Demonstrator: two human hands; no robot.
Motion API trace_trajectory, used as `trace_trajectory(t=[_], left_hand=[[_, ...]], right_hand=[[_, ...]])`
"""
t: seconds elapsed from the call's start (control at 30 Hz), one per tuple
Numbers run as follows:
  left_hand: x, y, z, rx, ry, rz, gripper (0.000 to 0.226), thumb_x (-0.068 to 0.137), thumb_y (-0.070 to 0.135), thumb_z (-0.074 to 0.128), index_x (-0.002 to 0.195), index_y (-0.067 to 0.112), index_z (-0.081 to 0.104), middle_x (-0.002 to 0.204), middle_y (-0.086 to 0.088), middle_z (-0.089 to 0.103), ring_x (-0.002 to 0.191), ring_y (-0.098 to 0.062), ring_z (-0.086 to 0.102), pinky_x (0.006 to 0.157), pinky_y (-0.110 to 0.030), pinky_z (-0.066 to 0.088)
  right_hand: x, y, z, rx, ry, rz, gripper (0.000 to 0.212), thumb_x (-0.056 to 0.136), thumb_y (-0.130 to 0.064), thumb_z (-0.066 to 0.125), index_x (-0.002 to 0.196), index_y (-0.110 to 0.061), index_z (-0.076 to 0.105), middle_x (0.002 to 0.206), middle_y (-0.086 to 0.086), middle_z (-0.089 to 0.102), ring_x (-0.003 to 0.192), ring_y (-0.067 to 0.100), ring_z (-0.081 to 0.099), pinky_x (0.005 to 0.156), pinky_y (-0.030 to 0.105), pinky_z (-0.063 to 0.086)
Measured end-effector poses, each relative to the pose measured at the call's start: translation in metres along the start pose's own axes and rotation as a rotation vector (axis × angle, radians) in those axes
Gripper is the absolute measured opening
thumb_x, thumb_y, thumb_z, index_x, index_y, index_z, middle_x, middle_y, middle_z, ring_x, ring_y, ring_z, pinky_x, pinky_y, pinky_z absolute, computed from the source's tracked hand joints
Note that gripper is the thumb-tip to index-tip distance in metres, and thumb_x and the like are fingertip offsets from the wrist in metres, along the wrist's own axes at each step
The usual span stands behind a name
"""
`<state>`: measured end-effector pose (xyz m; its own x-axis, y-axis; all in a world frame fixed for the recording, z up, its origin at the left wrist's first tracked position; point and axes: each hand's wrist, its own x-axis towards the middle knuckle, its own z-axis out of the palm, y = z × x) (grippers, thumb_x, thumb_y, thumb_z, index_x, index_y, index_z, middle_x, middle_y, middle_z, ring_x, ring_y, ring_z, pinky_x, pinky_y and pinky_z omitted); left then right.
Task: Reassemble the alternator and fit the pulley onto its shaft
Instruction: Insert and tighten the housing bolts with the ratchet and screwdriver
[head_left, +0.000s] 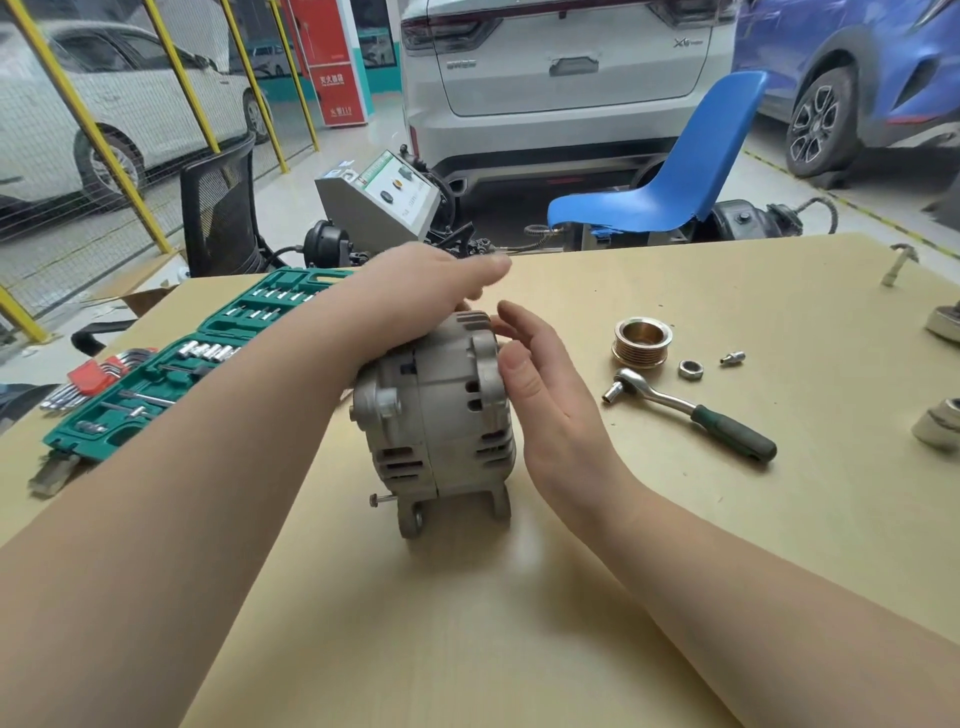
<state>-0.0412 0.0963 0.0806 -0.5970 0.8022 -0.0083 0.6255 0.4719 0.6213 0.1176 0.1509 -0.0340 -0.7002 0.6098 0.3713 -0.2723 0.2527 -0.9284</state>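
Clearly, in the head view, the alternator stands on the table between the person's two hands, its two housing halves closed together. The left hand lies over the top rear of the casing, its fingers nearly straight and extended past the housing, pressing rather than curling round it. The right hand is flat against the front end face, fingers straight and slightly spread, clamped on nothing. To the right of the right fingers, well apart from them, lie the pulley, a nut, a small bolt and a ratchet wrench. Left of the left fingers sits a green socket set case, with hex keys in a red holder beside it.

Judging by its cast metal housing, the alternator should handle as heavy, stiff and smooth, with ribs and vent slots giving some purchase; a hold with both palms on opposite end faces, or under the mounting lugs at the bottom, looks soundest. The pulley appears a small, dense grooved metal ring, easy to pinch by its rim but likely to roll.

As for writing, the white car beyond the table carries a badge too blurred to read, and a red sign bears characters that cannot be made out
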Motion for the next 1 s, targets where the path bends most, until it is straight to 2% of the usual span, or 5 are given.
trace_trajectory(t=[0.27,0.47,0.67,0.8,1.0], left_hand=[[-0.014,-0.073,0.023,-0.861,0.157,-0.132,0.059,0.107,0.06,0.048,0.112,0.009,0.078,0.11,-0.009,0.081,0.102,-0.027,0.075,0.096,-0.044,0.056],[-0.029,-0.096,0.057,-1.448,0.039,-0.242,0.076,0.106,0.062,0.047,0.15,0.002,0.058,0.15,-0.029,0.057,0.135,-0.046,0.059,0.112,-0.053,0.05],[-0.028,-0.1,0.069,-1.393,0.037,-0.139,0.06,0.098,0.053,0.057,0.125,0.004,0.077,0.12,-0.022,0.076,0.108,-0.038,0.074,0.087,-0.042,0.064],[-0.024,-0.097,0.071,-1.247,0.087,0.003,0.046,0.097,0.053,0.055,0.099,0.014,0.08,0.091,-0.006,0.08,0.081,-0.02,0.078,0.066,-0.025,0.06],[-0.025,-0.088,0.076,-1.266,-0.051,0.063,0.057,0.111,0.051,0.038,0.095,0.024,0.086,0.091,0.001,0.082,0.084,-0.019,0.079,0.072,-0.029,0.063]], right_hand=[[-0.008,-0.012,0.005,-0.129,-0.109,-0.052,0.088,0.079,-0.066,0.07,0.156,-0.037,0.038,0.153,-0.015,0.046,0.139,0.006,0.05,0.111,0.032,0.048],[-0.008,-0.008,0.026,-0.092,0.109,-0.096,0.058,0.093,-0.052,0.065,0.146,-0.031,0.053,0.145,-0.01,0.057,0.133,0.014,0.057,0.109,0.044,0.051],[-0.002,-0.005,0.029,0.081,0.248,-0.035,0.044,0.093,-0.057,0.06,0.135,-0.043,0.061,0.129,-0.018,0.07,0.123,0.005,0.064,0.105,0.034,0.054],[0.008,-0.003,0.017,0.219,0.307,0.033,0.043,0.098,-0.045,0.062,0.135,-0.024,0.067,0.12,-0.023,0.073,0.115,-0.001,0.068,0.092,0.014,0.053],[0.02,-0.001,0.001,0.337,0.38,0.126,0.041,0.086,-0.058,0.069,0.117,-0.033,0.078,0.129,-0.004,0.074,0.125,0.016,0.067,0.109,0.042,0.053]])
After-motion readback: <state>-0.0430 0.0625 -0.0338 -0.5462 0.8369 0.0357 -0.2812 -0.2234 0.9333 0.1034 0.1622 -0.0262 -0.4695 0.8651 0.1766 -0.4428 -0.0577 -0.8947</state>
